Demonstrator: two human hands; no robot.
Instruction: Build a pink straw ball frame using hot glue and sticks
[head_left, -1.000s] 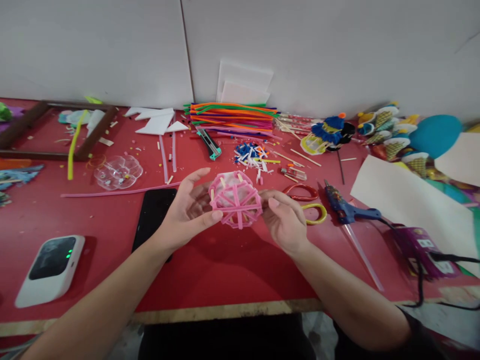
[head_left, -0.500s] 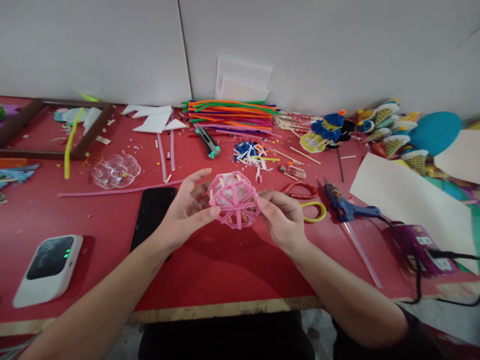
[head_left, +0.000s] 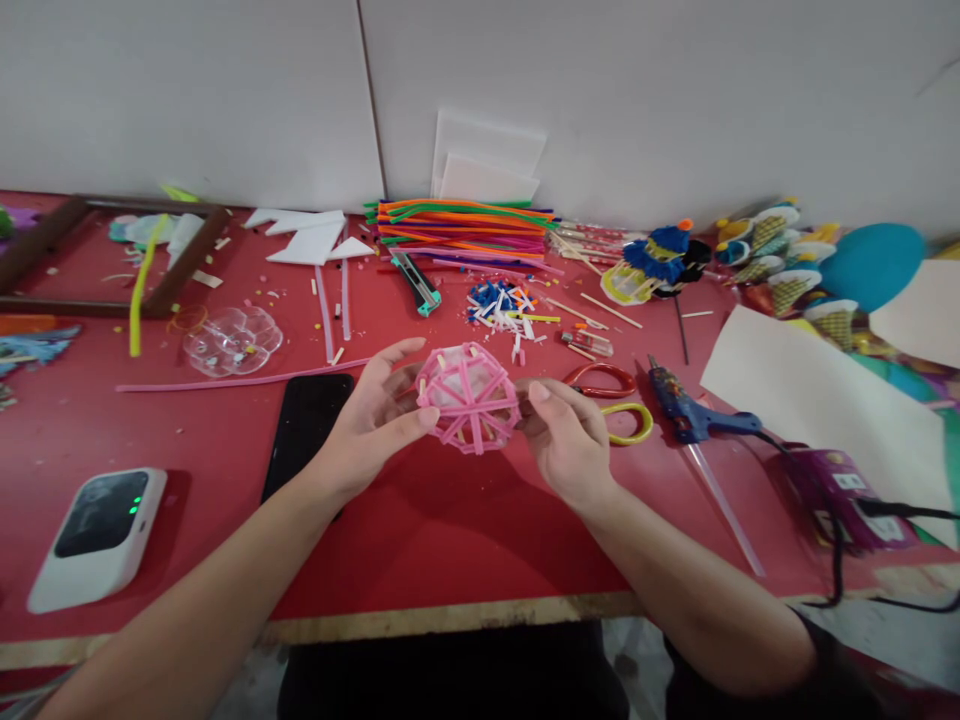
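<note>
I hold a pink dome of straws (head_left: 469,398), with short pale sticks at its joints, above the red table (head_left: 450,540). My left hand (head_left: 371,420) grips its left side, thumb on the front and fingers behind. My right hand (head_left: 568,440) pinches its right edge between thumb and fingers. A black phone (head_left: 306,425) lies just left of my left hand. Red and yellow scissors (head_left: 611,395) lie just beyond my right hand.
A blue glue gun (head_left: 694,415) with its cord lies at the right, by white paper (head_left: 817,400). A stack of coloured straws (head_left: 461,230), a box cutter (head_left: 416,283) and cut straw bits (head_left: 502,305) lie behind. A clear plastic tray (head_left: 232,342) and a white device (head_left: 94,535) are on the left.
The dome has turned slightly in my hands and my right fingers have shifted along its right edge. Both hands stay in about the same place.
</note>
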